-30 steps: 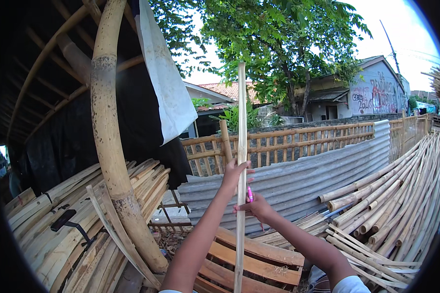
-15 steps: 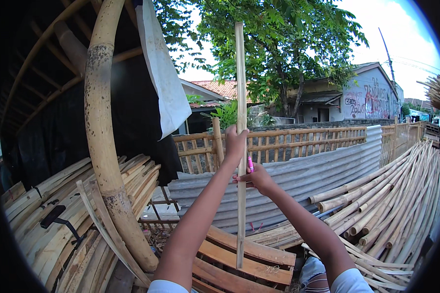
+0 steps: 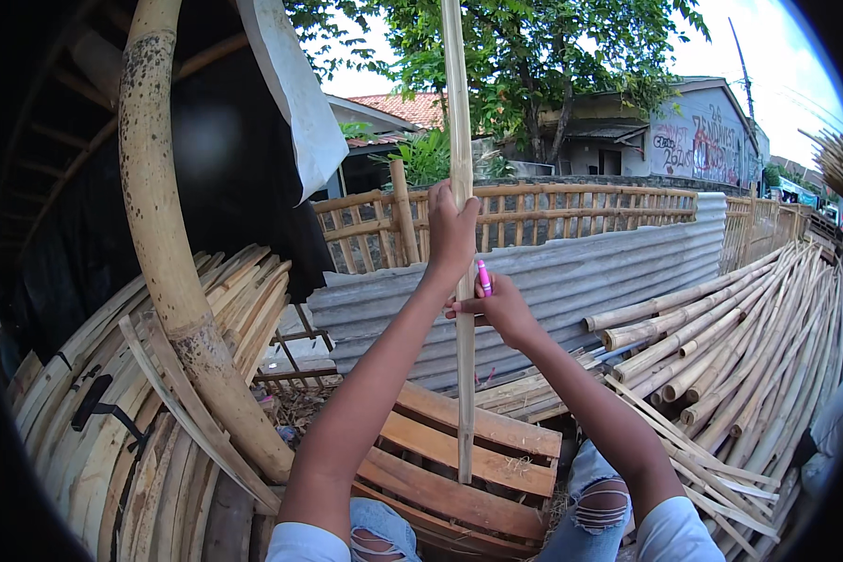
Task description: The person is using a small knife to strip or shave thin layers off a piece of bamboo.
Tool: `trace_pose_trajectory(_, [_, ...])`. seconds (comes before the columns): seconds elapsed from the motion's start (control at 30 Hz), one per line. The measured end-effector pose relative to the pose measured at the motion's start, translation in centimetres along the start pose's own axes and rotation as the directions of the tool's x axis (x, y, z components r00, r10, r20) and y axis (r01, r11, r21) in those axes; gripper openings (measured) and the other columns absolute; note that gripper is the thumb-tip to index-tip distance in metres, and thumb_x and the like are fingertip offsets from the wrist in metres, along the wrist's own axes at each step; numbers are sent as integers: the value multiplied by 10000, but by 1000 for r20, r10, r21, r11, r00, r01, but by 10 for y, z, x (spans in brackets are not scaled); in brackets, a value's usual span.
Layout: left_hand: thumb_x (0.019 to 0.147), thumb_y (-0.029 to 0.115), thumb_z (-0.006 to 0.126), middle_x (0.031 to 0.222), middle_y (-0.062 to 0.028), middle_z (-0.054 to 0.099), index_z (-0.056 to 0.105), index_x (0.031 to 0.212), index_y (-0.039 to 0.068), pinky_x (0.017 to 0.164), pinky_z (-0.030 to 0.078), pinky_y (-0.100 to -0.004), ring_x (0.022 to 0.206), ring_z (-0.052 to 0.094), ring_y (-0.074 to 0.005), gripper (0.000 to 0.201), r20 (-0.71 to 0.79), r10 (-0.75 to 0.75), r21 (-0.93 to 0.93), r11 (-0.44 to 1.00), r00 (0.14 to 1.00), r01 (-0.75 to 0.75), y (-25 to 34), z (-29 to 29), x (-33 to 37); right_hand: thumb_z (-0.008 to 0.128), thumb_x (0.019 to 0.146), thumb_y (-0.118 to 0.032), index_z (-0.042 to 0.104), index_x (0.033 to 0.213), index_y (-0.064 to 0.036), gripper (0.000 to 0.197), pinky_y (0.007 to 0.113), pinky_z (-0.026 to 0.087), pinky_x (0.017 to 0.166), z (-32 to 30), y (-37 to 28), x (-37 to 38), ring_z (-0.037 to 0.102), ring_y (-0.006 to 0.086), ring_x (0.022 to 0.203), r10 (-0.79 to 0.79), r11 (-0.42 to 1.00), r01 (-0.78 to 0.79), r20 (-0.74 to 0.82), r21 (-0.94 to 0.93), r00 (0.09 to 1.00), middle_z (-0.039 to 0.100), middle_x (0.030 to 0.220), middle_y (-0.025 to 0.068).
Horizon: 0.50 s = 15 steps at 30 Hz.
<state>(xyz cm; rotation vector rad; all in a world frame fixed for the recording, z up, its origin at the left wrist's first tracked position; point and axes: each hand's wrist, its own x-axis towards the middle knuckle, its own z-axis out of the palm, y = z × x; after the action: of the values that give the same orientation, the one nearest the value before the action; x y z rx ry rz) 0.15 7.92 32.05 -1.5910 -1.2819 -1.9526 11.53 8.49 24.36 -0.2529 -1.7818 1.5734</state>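
Left hand (image 3: 452, 228) is closed around a long, thin bamboo slat (image 3: 461, 244), which is held upright in front of the person at the centre of the view. Its fingers are wrapped round the slat from the 9 o'clock side, with the forearm stretched up from 6 o'clock. The right hand (image 3: 499, 306) is set just below and to the 3 o'clock side of the left one, pressed against the slat. A small pink marker-like tool (image 3: 484, 278) is pinched in its fingers, its tip pointed up beside the slat. The slat's upper end is cut off by the top edge at 12 o'clock, and its lower end is seen over a wooden pallet (image 3: 459, 454) at 6 o'clock.

A thick, curved bamboo trunk (image 3: 164, 244) is leaned at 9 o'clock over a stack of split bamboo strips (image 3: 122, 440). A sheet of grey corrugated metal (image 3: 571, 281) is stood behind the hands, and a bamboo fence (image 3: 553, 211) is seen behind it. A heap of round bamboo poles (image 3: 721, 347) is laid at 3 o'clock. A white cloth (image 3: 295, 89) is hung at 11 o'clock, and a green tree (image 3: 543, 56) and a house (image 3: 684, 131) are seen toward 1 o'clock. Ripped jeans (image 3: 595, 496) are seen on the knees at 6 o'clock.
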Motion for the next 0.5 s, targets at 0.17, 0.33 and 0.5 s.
trace_pose_trajectory(0.17, [848, 138, 536, 1150, -228, 466, 473, 1144, -112, 944, 375, -410, 1053, 494, -376, 392, 25, 27, 27, 999, 999, -28, -11, -2, -19, 615, 826, 9, 520, 966, 0, 169, 285, 558, 670, 6, 9, -21, 688, 181, 824, 48, 997, -51, -47, -60, 998, 678, 902, 104])
trace_pose_trajectory(0.33, [843, 126, 531, 1134, -218, 475, 476, 1144, -104, 918, 387, -406, 1029, 512, -348, 383, 59, -23, -94, 995, 998, 28, 19, -4, -13, 614, 821, 9, 522, 938, -8, 150, 286, 546, 636, 0, 0, -18, 691, 176, 816, -3, 997, -2, -67, -77, 998, 678, 880, 96])
trace_pose_trajectory(0.5, [844, 99, 518, 1144, -222, 466, 456, 1155, -115, 930, 383, -410, 1045, 498, -357, 382, 11, 74, -15, 997, 997, -74, 23, -3, -23, 649, 786, 13, 525, 869, -7, 151, 276, 516, 624, -1, 13, -21, 694, 187, 773, -71, 995, 62, -127, -78, 989, 666, 794, 84])
